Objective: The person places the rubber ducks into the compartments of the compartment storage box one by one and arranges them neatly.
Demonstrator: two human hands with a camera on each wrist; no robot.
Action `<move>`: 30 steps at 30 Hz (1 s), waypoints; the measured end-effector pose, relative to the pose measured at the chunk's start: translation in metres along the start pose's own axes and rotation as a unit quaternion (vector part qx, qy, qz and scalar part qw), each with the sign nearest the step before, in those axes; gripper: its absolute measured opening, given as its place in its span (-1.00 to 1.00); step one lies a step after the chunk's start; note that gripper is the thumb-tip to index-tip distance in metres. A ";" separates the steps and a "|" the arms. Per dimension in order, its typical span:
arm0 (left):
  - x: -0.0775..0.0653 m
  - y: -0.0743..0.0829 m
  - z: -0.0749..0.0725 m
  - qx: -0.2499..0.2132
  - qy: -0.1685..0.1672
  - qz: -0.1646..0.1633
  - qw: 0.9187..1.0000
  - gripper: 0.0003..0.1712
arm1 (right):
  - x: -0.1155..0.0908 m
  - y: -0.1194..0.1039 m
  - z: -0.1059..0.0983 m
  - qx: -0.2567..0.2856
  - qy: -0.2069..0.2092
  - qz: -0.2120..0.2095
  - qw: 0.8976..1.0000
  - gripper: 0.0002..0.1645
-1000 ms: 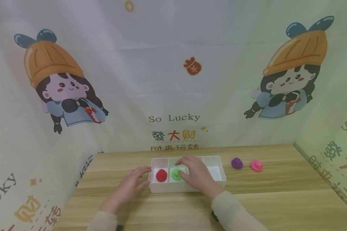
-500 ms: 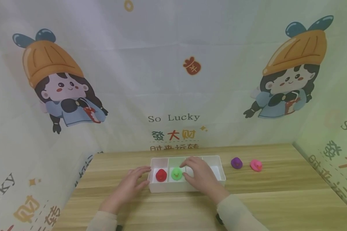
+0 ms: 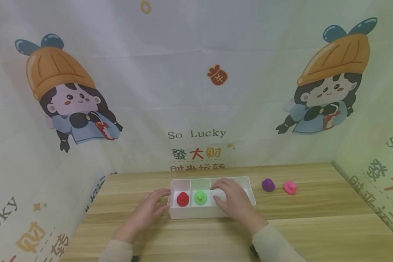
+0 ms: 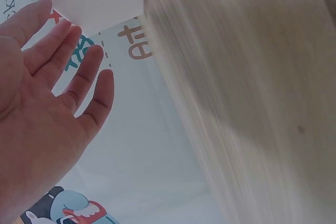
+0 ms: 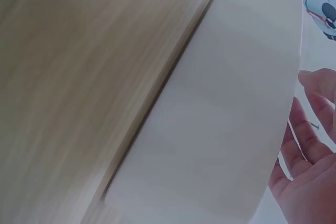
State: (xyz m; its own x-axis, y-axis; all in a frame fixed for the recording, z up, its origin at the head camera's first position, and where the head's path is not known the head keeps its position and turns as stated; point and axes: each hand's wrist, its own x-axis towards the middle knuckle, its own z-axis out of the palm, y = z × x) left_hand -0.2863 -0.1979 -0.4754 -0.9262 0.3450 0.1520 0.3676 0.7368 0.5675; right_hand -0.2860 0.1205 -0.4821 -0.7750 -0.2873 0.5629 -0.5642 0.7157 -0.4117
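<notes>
A white box with compartments [image 3: 196, 212] stands on the wooden table. In its leftmost compartment sits a red rubber duck [image 3: 182, 199], and a light green rubber duck [image 3: 200, 197] sits in the one beside it. My left hand [image 3: 145, 211] is at the box's left end, fingertips right at the wall, fingers loosely extended in the left wrist view. My right hand [image 3: 234, 200] hovers over the right-hand compartments, fingers spread and gently bent, nothing between thumb and fingers. It hides part of those compartments. In the right wrist view, the box's long front wall [image 5: 210, 108] fills the middle.
A purple rubber duck [image 3: 268, 185] and a pink rubber duck [image 3: 290, 187] sit on the wooden table [image 3: 301, 225] to the right of the box. A printed cloth [image 3: 196, 94] hangs behind and along both sides of the table.
My right hand has drawn away from the green duck and shifted right over the box. The green duck stays in its compartment, now fully visible. My left hand has not moved.
</notes>
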 end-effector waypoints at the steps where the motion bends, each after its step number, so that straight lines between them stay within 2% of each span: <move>1: 0.000 0.000 0.000 -0.001 0.000 -0.001 1.000 -0.45 | -0.001 0.000 -0.001 0.000 0.003 0.001 1.000 -0.69; 9: -0.001 -0.001 0.000 -0.005 -0.002 -0.004 1.000 -0.44 | -0.004 0.004 -0.006 -0.010 0.018 -0.001 1.000 -0.70; 19: -0.001 -0.001 0.001 0.004 0.006 0.010 1.000 -0.45 | -0.010 0.012 -0.009 -0.006 0.042 0.002 0.999 -0.70; 30: 0.000 -0.001 0.002 0.001 0.003 0.001 1.000 -0.45 | -0.015 0.021 -0.014 -0.018 0.062 0.002 0.998 -0.69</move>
State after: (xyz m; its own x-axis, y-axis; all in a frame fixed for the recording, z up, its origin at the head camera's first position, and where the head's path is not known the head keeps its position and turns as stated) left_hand -0.2863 -0.1974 -0.4770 -0.9264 0.3418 0.1582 0.3687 0.7375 0.5658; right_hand -0.2818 0.1484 -0.4896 -0.7346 -0.2049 0.6468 -0.5488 0.7399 -0.3890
